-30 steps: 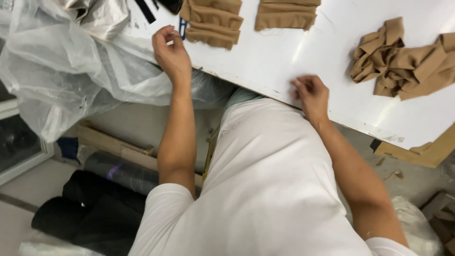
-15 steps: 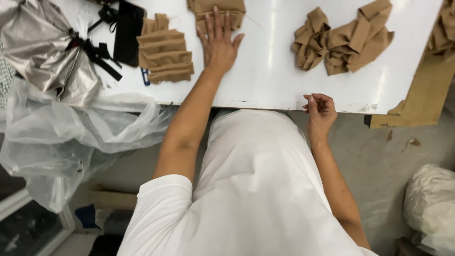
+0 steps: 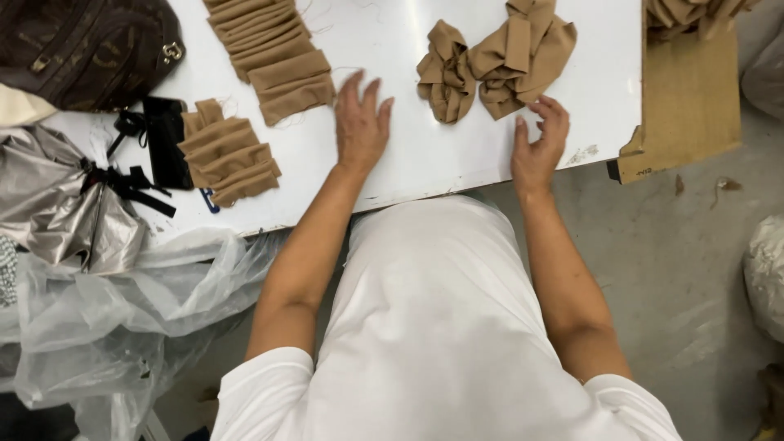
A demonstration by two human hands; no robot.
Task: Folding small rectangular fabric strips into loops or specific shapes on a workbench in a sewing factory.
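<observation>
Head view: left hand (image 3: 361, 122) off folded stack (image 3: 271, 54), now flat on table (image 3: 425, 163).

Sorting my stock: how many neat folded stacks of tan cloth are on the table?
2: a long stack at the top, a small stack left of the left hand. More may lie out of view.

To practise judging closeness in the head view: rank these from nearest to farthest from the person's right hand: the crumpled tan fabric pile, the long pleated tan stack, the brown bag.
From the right hand:
1. Crumpled tan fabric pile, just above the fingertips on the white table.
2. Long pleated tan stack, beyond the left hand, toward the table's middle.
3. Brown bag, at the far top-left corner.
</observation>
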